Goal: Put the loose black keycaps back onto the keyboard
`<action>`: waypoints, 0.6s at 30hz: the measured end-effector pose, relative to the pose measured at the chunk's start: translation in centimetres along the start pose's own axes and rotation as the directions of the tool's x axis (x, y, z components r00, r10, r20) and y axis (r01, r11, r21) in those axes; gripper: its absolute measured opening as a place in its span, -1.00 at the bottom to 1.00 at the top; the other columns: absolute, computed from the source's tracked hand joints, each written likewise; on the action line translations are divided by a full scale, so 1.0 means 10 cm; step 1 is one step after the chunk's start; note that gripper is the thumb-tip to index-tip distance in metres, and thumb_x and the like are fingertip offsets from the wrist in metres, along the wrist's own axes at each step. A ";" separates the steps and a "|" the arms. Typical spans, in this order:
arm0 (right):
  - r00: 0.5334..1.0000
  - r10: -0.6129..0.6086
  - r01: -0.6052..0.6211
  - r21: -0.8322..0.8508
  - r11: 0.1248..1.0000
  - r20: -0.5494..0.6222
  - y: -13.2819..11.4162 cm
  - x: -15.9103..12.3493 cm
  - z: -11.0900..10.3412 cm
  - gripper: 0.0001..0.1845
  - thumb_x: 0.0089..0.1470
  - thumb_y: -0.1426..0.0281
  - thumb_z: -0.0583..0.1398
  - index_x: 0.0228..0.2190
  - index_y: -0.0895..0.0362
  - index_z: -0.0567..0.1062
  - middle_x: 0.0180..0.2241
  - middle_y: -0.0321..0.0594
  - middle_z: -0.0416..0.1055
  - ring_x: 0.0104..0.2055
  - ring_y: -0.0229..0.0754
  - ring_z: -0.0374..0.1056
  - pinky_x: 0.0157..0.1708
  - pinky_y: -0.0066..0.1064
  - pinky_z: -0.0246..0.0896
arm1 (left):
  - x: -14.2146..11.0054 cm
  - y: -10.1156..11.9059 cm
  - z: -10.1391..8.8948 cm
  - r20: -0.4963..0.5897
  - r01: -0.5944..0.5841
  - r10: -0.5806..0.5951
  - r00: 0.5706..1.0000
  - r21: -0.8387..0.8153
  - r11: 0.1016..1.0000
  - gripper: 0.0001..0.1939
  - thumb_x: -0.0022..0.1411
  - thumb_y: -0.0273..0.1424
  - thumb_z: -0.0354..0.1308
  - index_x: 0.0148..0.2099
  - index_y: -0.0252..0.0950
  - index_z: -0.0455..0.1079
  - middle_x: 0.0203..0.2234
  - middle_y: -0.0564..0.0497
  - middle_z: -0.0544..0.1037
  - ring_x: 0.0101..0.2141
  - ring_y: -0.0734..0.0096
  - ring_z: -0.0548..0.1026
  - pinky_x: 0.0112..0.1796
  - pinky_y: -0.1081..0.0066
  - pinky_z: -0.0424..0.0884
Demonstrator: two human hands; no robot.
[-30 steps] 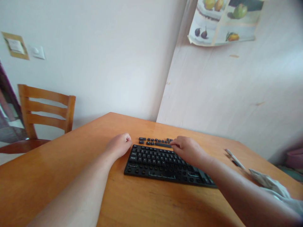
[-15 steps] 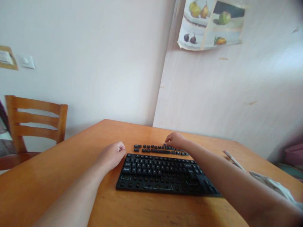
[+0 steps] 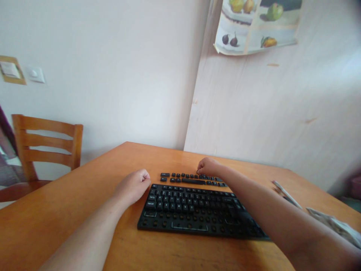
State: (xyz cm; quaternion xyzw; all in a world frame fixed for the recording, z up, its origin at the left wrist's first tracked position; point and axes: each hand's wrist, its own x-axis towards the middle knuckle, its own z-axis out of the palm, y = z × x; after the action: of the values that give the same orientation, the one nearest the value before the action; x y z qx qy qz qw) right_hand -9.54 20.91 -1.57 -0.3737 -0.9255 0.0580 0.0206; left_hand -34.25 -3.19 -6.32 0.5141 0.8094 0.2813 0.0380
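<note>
A black keyboard [image 3: 194,210] lies on the table, with letter keys on its upper rows and bare key sockets along its lower rows. Behind it several loose black keycaps [image 3: 165,175] are laid out in two lines, and a long space bar [image 3: 193,181] is in the nearer line. My left hand [image 3: 137,184] rests as a closed fist on the table, just left of the keyboard's far corner. Over the far line of keycaps is my right hand [image 3: 207,166], its fingers pinched on a small black keycap [image 3: 197,172]. My right forearm hides the keyboard's right end.
The wooden table [image 3: 124,244] reaches back to the wall. Thin sticks like brushes or pencils [image 3: 287,194] and a crumpled cloth [image 3: 335,226] lie at the right. A wooden chair [image 3: 50,139] stands at the left, and fruit paintings [image 3: 256,26] hang on the wall.
My right hand has moved from near the space bar back to the far line of keycaps. My left fist stays beside the keyboard. The view has shifted slightly.
</note>
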 end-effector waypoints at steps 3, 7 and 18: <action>1.000 -0.010 0.010 -0.001 1.000 -0.019 -0.02 -0.02 -0.04 -0.82 -0.04 0.37 0.27 -0.41 0.17 0.66 -0.44 -0.15 0.56 -0.41 -0.21 0.39 -0.47 -0.43 0.11 | 0.00 -0.01 0.00 0.001 -0.001 0.001 1.000 0.001 1.000 -0.83 0.21 -0.31 0.01 -0.35 -0.19 0.39 -0.48 0.08 0.54 -0.42 0.36 0.45 -0.45 0.42 0.14; 0.996 -0.065 0.067 0.017 0.998 -0.061 -0.13 -0.22 -0.18 -0.81 0.03 0.37 0.23 -0.36 0.16 0.65 -0.36 -0.16 0.57 -0.35 -0.22 0.39 -0.39 -0.42 0.14 | 0.00 0.01 -0.01 0.014 0.010 -0.010 1.000 0.003 1.000 -0.83 0.21 -0.29 0.01 -0.34 -0.19 0.40 -0.46 0.07 0.55 -0.42 0.35 0.45 -0.45 0.42 0.15; 0.932 -0.334 0.345 0.063 0.936 -0.142 -0.67 -1.50 -0.28 -0.87 0.09 0.36 0.23 -0.36 0.09 0.61 -0.41 -0.26 0.44 -0.34 -0.25 0.31 -0.32 -0.44 0.14 | -0.01 0.06 -0.03 0.012 0.011 -0.011 1.000 0.005 1.000 -0.82 0.18 -0.29 0.02 -0.35 -0.20 0.41 -0.49 0.07 0.54 -0.44 0.35 0.45 -0.46 0.43 0.15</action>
State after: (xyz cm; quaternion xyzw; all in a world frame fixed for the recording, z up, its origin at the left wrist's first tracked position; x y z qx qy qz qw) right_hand -3.15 6.02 2.10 -0.2098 -0.9695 0.0694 0.1061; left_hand -33.87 -3.24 -5.78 0.5114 0.8126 0.2761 0.0434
